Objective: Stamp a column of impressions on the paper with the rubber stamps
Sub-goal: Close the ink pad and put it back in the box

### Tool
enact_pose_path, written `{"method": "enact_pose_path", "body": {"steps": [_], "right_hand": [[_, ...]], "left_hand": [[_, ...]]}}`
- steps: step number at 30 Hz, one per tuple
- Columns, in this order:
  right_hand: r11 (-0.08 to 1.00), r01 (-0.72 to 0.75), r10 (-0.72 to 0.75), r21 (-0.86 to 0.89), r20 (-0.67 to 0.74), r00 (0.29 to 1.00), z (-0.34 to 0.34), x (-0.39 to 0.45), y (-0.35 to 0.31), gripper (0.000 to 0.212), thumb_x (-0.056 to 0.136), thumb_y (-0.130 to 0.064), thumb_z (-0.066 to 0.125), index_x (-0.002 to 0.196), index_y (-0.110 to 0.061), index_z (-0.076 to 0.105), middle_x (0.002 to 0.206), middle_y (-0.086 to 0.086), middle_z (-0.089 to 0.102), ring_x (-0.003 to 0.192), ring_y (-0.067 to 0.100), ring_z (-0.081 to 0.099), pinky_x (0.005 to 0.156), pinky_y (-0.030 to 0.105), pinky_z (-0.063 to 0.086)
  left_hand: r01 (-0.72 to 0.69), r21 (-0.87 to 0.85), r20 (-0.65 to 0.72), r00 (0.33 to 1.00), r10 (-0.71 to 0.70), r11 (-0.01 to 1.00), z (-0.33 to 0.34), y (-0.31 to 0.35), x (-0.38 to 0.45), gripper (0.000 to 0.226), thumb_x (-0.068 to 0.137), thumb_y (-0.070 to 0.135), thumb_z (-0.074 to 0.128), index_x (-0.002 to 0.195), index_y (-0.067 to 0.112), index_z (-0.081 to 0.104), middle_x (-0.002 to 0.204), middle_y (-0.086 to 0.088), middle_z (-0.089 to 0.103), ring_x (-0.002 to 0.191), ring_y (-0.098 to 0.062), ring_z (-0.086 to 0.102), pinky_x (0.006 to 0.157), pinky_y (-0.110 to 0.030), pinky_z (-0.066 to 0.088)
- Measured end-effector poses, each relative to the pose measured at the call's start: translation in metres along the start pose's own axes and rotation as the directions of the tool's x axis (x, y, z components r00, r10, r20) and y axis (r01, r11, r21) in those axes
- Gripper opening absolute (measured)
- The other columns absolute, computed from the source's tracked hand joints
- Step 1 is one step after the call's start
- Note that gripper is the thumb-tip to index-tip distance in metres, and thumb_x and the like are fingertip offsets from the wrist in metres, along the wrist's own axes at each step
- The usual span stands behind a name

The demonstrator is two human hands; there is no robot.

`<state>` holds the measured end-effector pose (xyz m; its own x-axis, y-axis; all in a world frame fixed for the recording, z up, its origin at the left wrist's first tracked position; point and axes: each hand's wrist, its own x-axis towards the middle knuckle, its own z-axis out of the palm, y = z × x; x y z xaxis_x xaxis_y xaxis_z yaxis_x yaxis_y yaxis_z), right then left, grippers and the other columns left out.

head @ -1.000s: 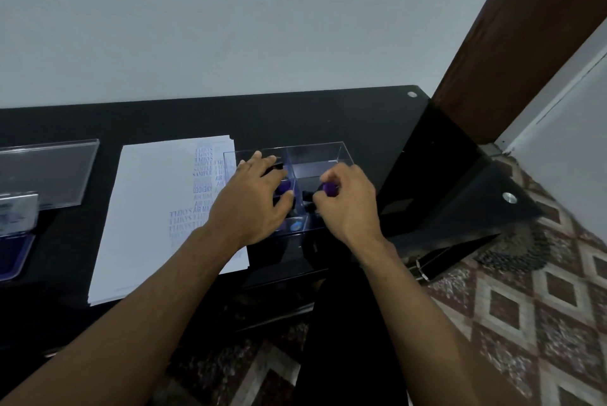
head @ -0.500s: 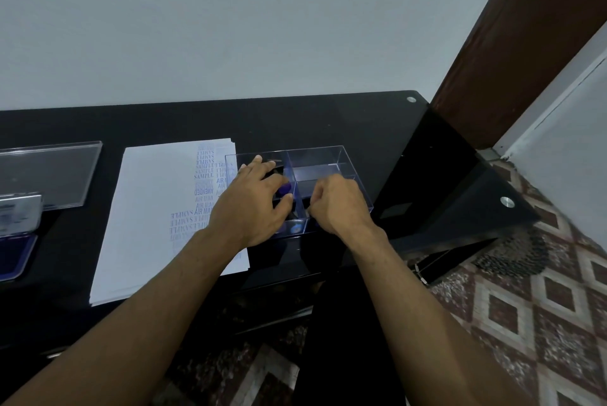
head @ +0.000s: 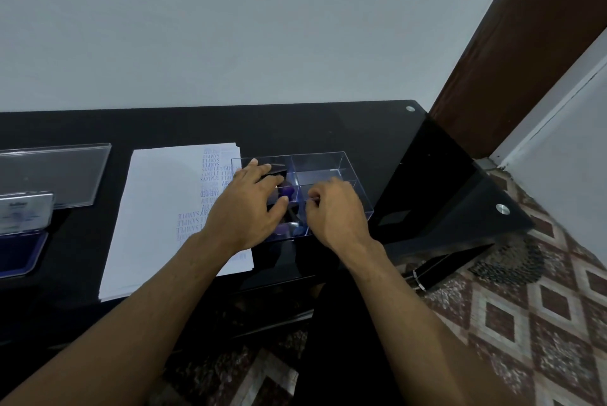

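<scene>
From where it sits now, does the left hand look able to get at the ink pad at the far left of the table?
Probably yes. The left hand rests over the clear box, and between it and the ink pad lie only the flat paper and bare black table; nothing upright blocks a sweep across.

The table (head: 328,129) has a glossy black glass-like top with small shiny metal discs (head: 501,208) at its right corners. On it lie a stack of matt white paper (head: 157,208) printed with purple ink, a clear smooth plastic box (head: 331,161) with dividers, and at far left a clear acrylic-looking sheet (head: 52,172). The floor (head: 542,307) at right looks like speckled, patterned tile, and the wall (head: 230,27) is matt and plain.
</scene>
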<state>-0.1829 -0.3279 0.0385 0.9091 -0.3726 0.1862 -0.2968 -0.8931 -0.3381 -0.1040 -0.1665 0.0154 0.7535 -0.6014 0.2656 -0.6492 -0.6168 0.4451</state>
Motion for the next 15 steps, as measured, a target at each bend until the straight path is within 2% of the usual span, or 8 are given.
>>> {"method": "enact_pose_path", "body": {"steps": [2, 4, 6, 10, 15], "right_hand": [[0.999, 0.048, -0.048, -0.023, -0.016, 0.999, -0.001, -0.005, -0.010, 0.009, 0.087, -0.015, 0.056, 0.084, -0.014, 0.065, 0.090, 0.002, 0.059, 0.091, 0.022, 0.053, 0.074, 0.036, 0.050], [0.996, 0.088, -0.089, -0.030, -0.025, 0.996, 0.000, -0.010, -0.022, 0.014, 0.088, -0.018, 0.056, 0.097, -0.014, 0.066, 0.102, 0.005, 0.061, 0.099, 0.023, 0.051, 0.085, 0.039, 0.049], [0.992, 0.126, -0.127, -0.031, -0.026, 0.992, 0.001, -0.015, -0.036, 0.022, 0.089, -0.024, 0.058, 0.109, -0.016, 0.066, 0.111, 0.004, 0.061, 0.105, 0.024, 0.050, 0.091, 0.037, 0.045], [0.977, 0.213, -0.213, 0.001, 0.034, 0.976, 0.007, -0.025, -0.072, 0.033, 0.092, -0.034, 0.058, 0.120, -0.016, 0.062, 0.122, 0.004, 0.060, 0.113, 0.023, 0.049, 0.096, 0.037, 0.043], [0.945, 0.323, -0.326, 0.048, 0.140, 0.935, 0.028, -0.039, -0.127, 0.054, 0.098, -0.048, 0.049, 0.142, -0.018, 0.048, 0.150, 0.005, 0.044, 0.138, 0.023, 0.035, 0.114, 0.037, 0.031]], "left_hand": [[0.014, 0.006, -0.008, 1.000, -0.014, 1.000, -0.008, -0.007, -0.010, 0.055, 0.095, 0.046, 0.049, 0.137, 0.013, 0.060, 0.149, -0.012, 0.051, 0.147, -0.031, 0.034, 0.120, -0.049, 0.030], [0.037, 0.030, -0.014, 0.999, -0.037, 0.999, -0.019, -0.015, -0.020, 0.057, 0.094, 0.048, 0.047, 0.139, 0.014, 0.058, 0.151, -0.011, 0.050, 0.147, -0.031, 0.036, 0.120, -0.050, 0.031], [0.076, 0.069, -0.012, 0.997, -0.075, 0.995, -0.033, -0.025, -0.032, 0.059, 0.096, 0.052, 0.044, 0.143, 0.019, 0.054, 0.154, -0.007, 0.047, 0.148, -0.027, 0.034, 0.122, -0.047, 0.026], [0.169, 0.125, -0.048, 0.985, -0.164, 0.978, -0.061, -0.050, -0.062, 0.056, 0.101, 0.051, 0.047, 0.151, 0.025, 0.044, 0.161, -0.001, 0.037, 0.152, -0.021, 0.024, 0.124, -0.041, 0.014], [0.252, 0.172, -0.088, 0.967, -0.240, 0.952, -0.099, -0.089, -0.114, 0.064, 0.098, 0.058, 0.037, 0.151, 0.023, 0.043, 0.159, -0.002, 0.040, 0.151, -0.022, 0.027, 0.125, -0.045, 0.019]]}}
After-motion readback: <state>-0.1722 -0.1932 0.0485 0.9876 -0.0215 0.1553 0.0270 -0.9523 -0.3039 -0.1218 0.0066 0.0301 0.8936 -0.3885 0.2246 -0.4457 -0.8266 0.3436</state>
